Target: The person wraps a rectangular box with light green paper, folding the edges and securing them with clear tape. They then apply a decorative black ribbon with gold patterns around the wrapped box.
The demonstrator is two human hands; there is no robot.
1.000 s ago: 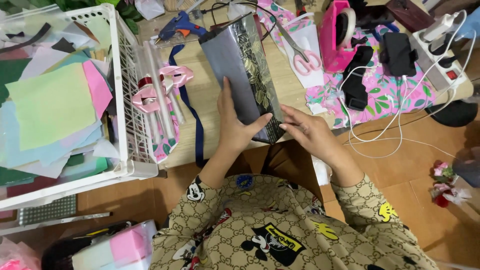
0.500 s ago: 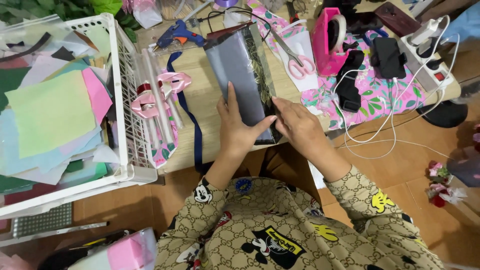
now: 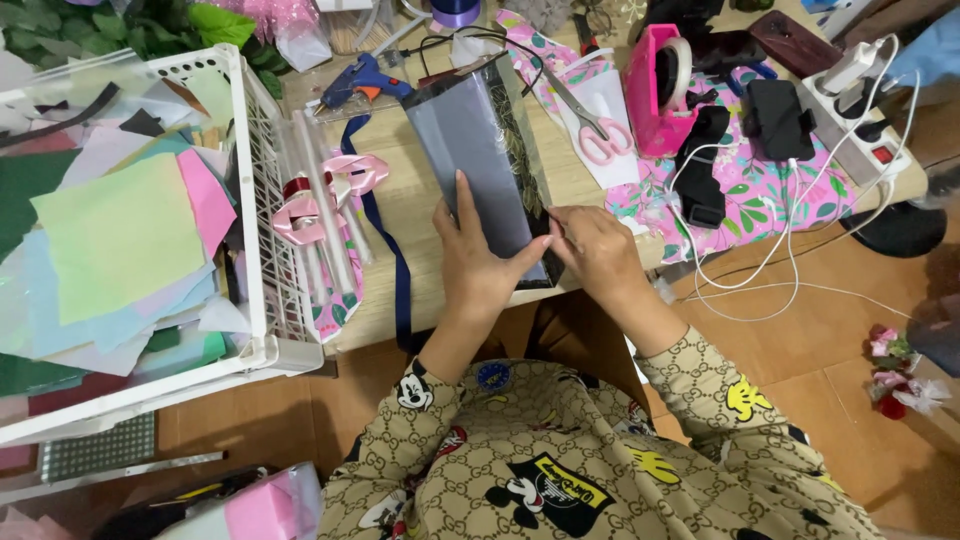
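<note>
Two hands press a grey gift bag flat on a crowded craft surface.

The grey gift bag (image 3: 478, 165) lies on the wooden surface (image 3: 425, 215) with its long axis running away from the person, tilted slightly left, its dark patterned side panel facing right. The left hand (image 3: 480, 265) rests open and flat on the bag's near end, fingers (image 3: 462, 200) pointing up its length; the right hand (image 3: 595, 250) sits just beside it, fingers curled and pinching the near right edge. Both hands are equally near. To the left, a white plastic basket (image 3: 262, 230) holds loose coloured paper sheets (image 3: 115, 240). Pink ribbon bows (image 3: 325, 195), a blue glue gun (image 3: 365, 78), pink-handled scissors (image 3: 590, 125) and a pink tape dispenser (image 3: 660, 90) surround the bag.
</note>
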